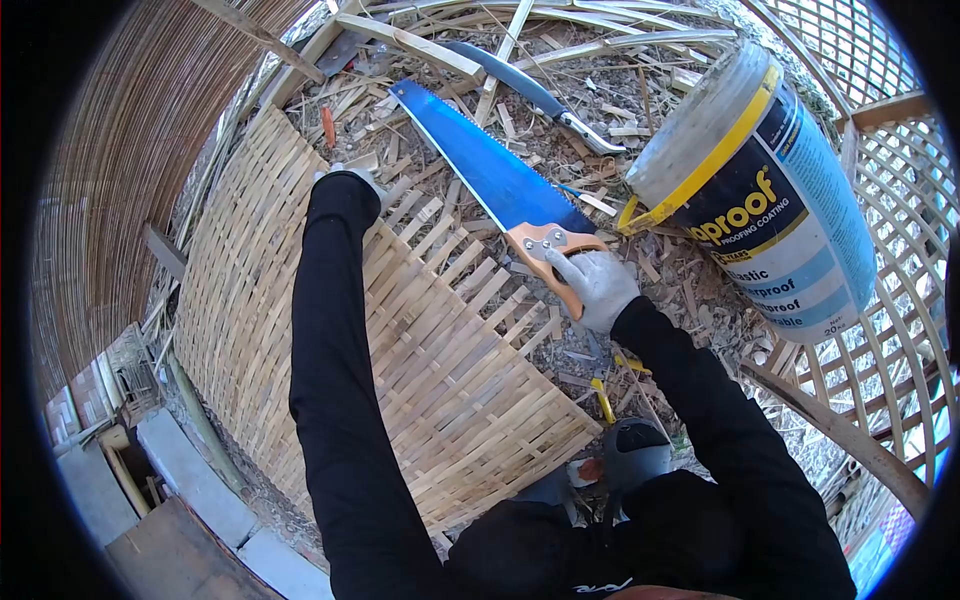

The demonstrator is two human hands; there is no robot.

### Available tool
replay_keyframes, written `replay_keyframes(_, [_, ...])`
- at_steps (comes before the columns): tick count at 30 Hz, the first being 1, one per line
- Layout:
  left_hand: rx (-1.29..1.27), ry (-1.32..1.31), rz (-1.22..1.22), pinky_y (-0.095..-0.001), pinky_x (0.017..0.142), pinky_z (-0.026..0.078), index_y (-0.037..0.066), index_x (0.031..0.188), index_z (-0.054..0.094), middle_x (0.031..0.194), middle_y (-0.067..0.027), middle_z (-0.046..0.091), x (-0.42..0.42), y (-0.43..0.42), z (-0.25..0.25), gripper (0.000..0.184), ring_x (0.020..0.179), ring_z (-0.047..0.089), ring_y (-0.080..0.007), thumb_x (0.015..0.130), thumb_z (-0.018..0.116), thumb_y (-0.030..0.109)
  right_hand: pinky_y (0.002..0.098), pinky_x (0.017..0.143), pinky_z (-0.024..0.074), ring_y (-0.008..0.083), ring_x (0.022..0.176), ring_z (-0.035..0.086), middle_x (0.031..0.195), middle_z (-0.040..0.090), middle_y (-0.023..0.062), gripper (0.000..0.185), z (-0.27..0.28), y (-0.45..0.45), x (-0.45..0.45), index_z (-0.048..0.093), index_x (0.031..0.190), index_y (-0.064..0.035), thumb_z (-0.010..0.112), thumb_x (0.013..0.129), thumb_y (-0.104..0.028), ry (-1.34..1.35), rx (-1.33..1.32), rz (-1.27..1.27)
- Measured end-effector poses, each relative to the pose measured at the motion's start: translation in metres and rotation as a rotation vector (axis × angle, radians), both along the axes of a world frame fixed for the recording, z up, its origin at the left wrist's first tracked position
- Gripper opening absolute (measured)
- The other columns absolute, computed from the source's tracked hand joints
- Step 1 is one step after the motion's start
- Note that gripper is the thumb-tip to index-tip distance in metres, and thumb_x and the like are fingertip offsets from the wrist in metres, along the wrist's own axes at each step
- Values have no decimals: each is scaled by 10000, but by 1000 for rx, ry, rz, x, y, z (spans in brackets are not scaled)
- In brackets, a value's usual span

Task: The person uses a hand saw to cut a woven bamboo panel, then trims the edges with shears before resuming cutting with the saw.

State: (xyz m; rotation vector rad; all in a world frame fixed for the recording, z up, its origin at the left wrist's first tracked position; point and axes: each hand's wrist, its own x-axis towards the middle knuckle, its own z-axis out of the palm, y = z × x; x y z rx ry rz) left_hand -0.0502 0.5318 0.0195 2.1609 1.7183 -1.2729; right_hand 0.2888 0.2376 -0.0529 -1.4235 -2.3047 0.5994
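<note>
My right hand (602, 288), in a pale glove, is closed round the wooden handle of a handsaw (490, 165). The saw's blue blade points up and left over the ground strewn with bamboo chips. My left hand (362, 180), also gloved, is at the upper edge of a woven bamboo mat (400, 340); the sleeve covers most of it, and its fingers cannot be made out. Cut strip ends stick out along the mat's right edge, below the saw.
A large bucket (760, 200) lies tilted at the right, beside a lattice fence (900, 190). A long knife (535, 95) rests on the litter beyond the saw. Grey blocks (190, 470) are at lower left. A yellow-handled tool (603, 400) lies near my feet.
</note>
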Motion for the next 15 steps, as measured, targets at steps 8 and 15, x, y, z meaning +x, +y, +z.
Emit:
replay_keyframes(8, [-8,-535,-339,-461,1015,541,108,1131,811,1217,-155,778,-98,59,-74,513,1152,723,-371,959,578,532,503,1004,525,394,1114,685,1249,696,216,844,-3,-1,1,494,1564,-13,793,782,-123,18,24,3])
replay_keyframes(15, [154,-945,-26,-399,1073,502,-9,1128,770,1218,-168,742,-88,14,-39,334,1217,677,-323,1018,645,280,497,1008,524,391,1119,681,1250,695,212,857,-3,0,1,491,1570,-18,794,776,-120,-1,22,-6])
